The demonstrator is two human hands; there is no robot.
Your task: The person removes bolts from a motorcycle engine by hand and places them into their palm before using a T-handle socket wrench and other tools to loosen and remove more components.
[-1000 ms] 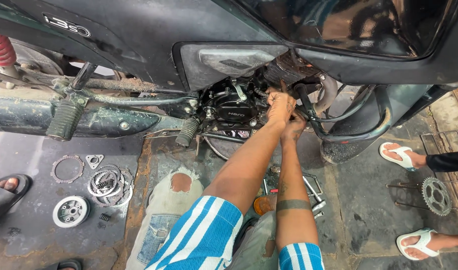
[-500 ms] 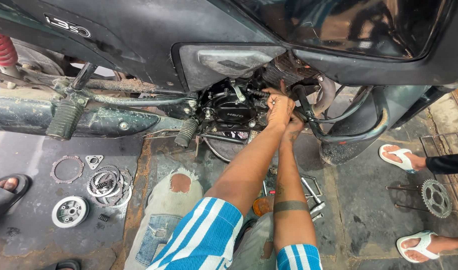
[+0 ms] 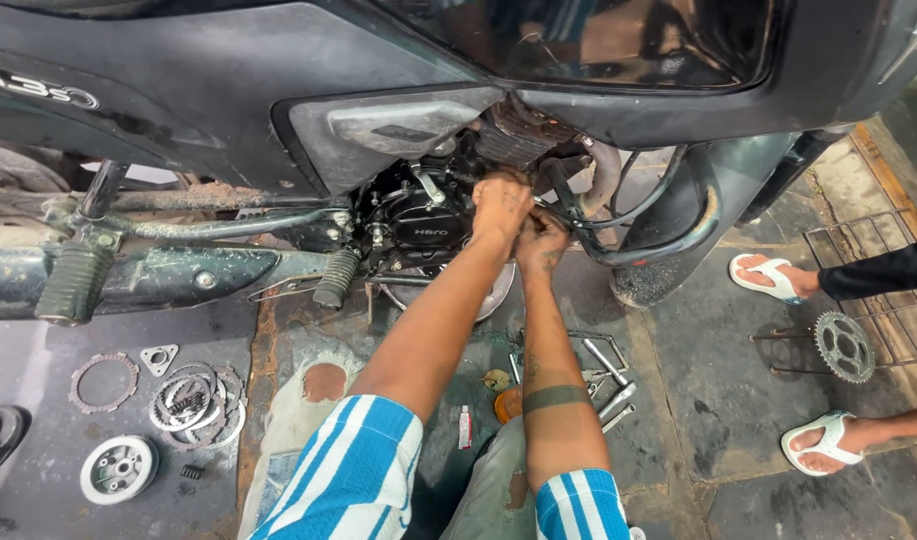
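in the head view both hands are reaching up into the motorcycle engine (image 3: 419,225). the left hand (image 3: 501,205) is pressing curled against the engine's black side cover, and the right hand (image 3: 542,243) is sitting just beside it, fingers bent; what either is grasping is hidden. clutch plates (image 3: 194,405) and a round hub (image 3: 119,468) are lying on the floor at left, wrenches (image 3: 604,375) lying under the forearms

We find our left hand (image 3: 501,205) and right hand (image 3: 541,243) crowded together at the black engine casing (image 3: 419,225). The side panel (image 3: 379,130) overhangs above, the curved crash guard (image 3: 669,235) blocks the right, and the footpeg (image 3: 336,277) blocks the left. Open floor (image 3: 719,400) lies behind.
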